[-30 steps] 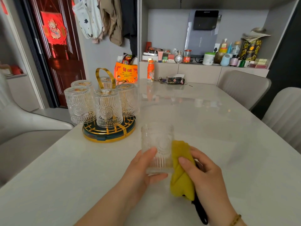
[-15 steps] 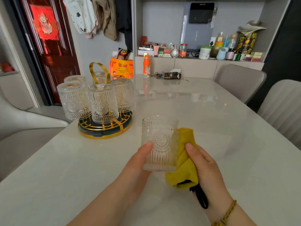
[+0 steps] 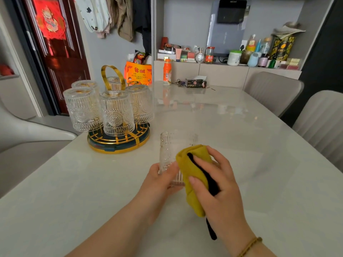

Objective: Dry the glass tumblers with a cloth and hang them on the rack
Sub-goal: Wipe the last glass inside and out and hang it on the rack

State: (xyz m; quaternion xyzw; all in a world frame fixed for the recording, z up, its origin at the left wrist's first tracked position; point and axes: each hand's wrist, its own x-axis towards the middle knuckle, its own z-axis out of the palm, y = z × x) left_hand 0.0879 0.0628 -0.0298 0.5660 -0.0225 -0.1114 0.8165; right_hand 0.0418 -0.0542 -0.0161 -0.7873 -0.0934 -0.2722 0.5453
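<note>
The ribbed clear glass tumbler (image 3: 171, 151) is gripped upright by the left hand (image 3: 161, 180), over the pale table (image 3: 250, 145). A folded yellow cloth (image 3: 193, 175) is held against its right side by the right hand (image 3: 219, 186). The round gold-wire rack (image 3: 118, 143) lies forward-left, nearer the left hand.

Left hand (image 3: 161, 179), right hand (image 3: 218, 184), both curled

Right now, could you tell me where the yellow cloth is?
Head view, lower centre: the right hand holds the yellow cloth against the tumbler in the left hand.
</note>
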